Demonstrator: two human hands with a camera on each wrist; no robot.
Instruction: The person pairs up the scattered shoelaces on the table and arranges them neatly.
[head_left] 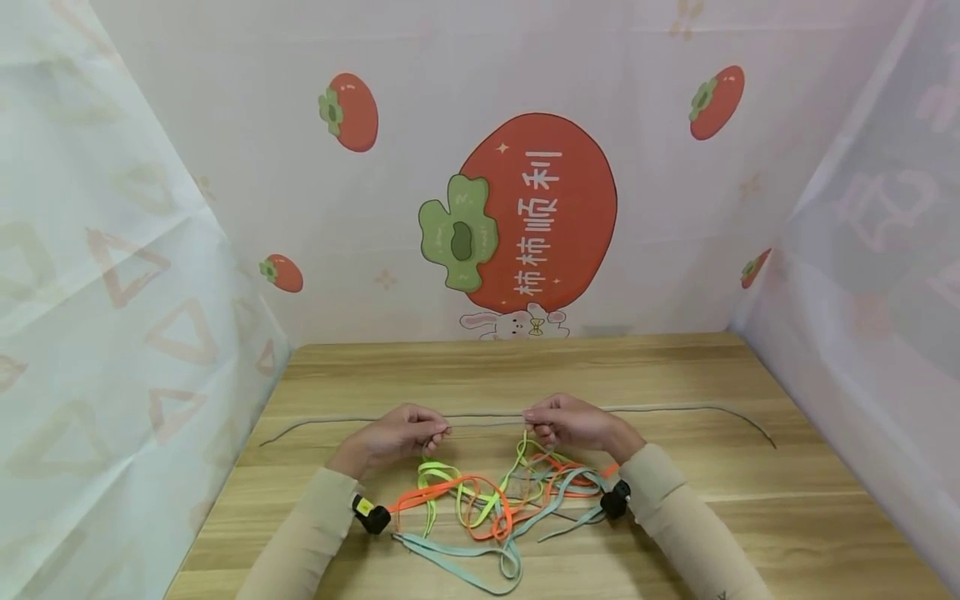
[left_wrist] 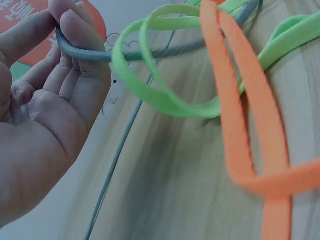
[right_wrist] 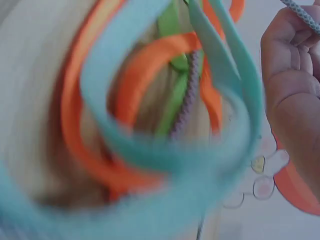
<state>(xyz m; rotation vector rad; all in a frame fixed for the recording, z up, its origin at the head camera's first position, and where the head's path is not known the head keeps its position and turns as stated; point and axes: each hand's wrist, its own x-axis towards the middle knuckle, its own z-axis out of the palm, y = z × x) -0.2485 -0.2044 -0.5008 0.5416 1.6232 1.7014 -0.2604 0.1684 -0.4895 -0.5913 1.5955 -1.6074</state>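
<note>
Nearest me, here's a tangle of orange, green and pale-blue laces (head_left: pixel 508 515) on the table (head_left: pixel 810 508); just beyond, left hand (head_left: pixel 397 435) and right hand (head_left: pixel 573 422) both pinch grey cord (left_wrist: pixel 87 54); farther back, a long grey strand (head_left: pixel 675 408) runs left to right.

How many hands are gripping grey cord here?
2: the left hand, beyond the left part of the pile, and the right hand, beyond its right; none hidden.

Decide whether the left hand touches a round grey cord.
Touching. The left wrist view shows the left hand pinching the round grey cord.
</note>
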